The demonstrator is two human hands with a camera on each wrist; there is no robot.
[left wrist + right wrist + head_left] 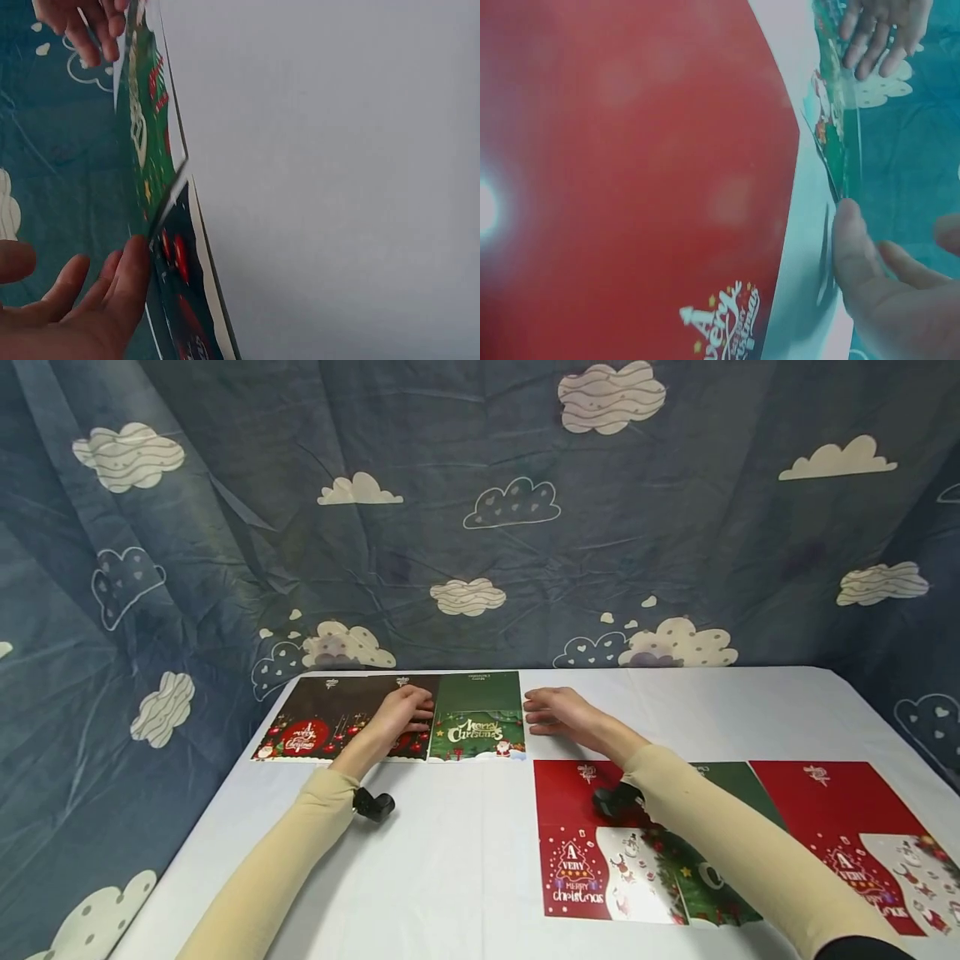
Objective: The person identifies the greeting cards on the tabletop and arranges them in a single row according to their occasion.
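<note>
A green Christmas card (472, 693), unfolded flat, lies at the back of the table between the hands. On its left side is my left hand (401, 714), held above a dark brown Christmas card (360, 693). The left wrist view has the left fingertips (136, 251) at the green card's edge, which is slightly raised there. My right hand (562, 714) stands at the green card's right edge. In the right wrist view its fingers (849, 225) are extended close to that edge; contact is hard to tell. Neither hand grips anything.
Another dark card (292, 710) lies at the far left. Nearer, on the right, are a red card (558, 793), a second green card (738, 793) partly under the right forearm, and another red card (832, 793). White cloth (435, 860) covers the table; a blue cloud-patterned curtain (420, 560) hangs behind.
</note>
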